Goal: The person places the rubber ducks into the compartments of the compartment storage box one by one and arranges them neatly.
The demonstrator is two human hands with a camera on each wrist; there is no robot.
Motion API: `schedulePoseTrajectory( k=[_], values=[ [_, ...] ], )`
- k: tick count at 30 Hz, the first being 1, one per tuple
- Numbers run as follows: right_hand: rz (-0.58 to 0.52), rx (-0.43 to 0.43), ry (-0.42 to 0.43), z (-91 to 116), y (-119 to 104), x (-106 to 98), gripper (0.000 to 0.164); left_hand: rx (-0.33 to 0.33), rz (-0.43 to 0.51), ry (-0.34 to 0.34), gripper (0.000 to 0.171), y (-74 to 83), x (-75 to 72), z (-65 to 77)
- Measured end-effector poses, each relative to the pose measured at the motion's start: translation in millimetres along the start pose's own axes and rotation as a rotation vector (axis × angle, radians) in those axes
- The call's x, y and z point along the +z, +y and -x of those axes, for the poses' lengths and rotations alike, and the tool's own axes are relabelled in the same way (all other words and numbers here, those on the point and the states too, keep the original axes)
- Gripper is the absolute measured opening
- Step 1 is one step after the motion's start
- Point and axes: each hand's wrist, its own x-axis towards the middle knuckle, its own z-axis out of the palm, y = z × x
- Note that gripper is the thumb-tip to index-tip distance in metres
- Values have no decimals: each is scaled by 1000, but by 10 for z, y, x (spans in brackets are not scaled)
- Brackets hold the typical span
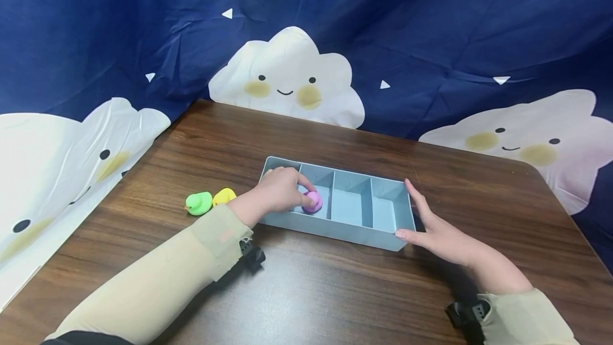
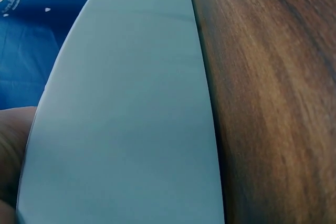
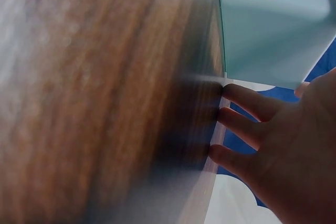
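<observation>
A light blue tray (image 1: 366, 232) with a row of compartments lies on the wooden table. Over its left part, my left hand (image 1: 282, 188) pinches a purple rubber duck (image 1: 313, 202) between thumb and index finger, down in the second compartment from the left. Only a bit of that hand (image 2: 13, 150) shows behind the tray's wall (image 2: 126, 98) in the left wrist view. My right hand (image 1: 442, 236) spans the tray's right end, thumb by the near corner and index finger at the far one. Its other fingers (image 3: 247, 124) are spread, tips against the tabletop.
Left of the tray stand a green rubber duck (image 1: 198, 203) and a yellow rubber duck (image 1: 223, 196), the yellow one partly behind my left wrist. A dark blue curtain (image 1: 402, 31) with printed clouds hangs behind the table (image 1: 306, 292). Both wrists wear black straps.
</observation>
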Motion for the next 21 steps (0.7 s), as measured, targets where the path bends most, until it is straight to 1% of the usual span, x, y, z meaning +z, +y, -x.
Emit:
schedulePoseTrajectory(
  k=[4, 15, 21],
  values=[
    [1, -1, 1, 3, -3, -1, 104, -4, 2, -1, 25, 8, 3, 2],
    [6, 10, -4, -11, 1, -1, 103, -3, -30, 12, 26, 1, 16, -13],
    [16, 6, -7, -10, 9, -10, 104, 19, -55, 28, 29, 9, -1, -12]
  ],
)
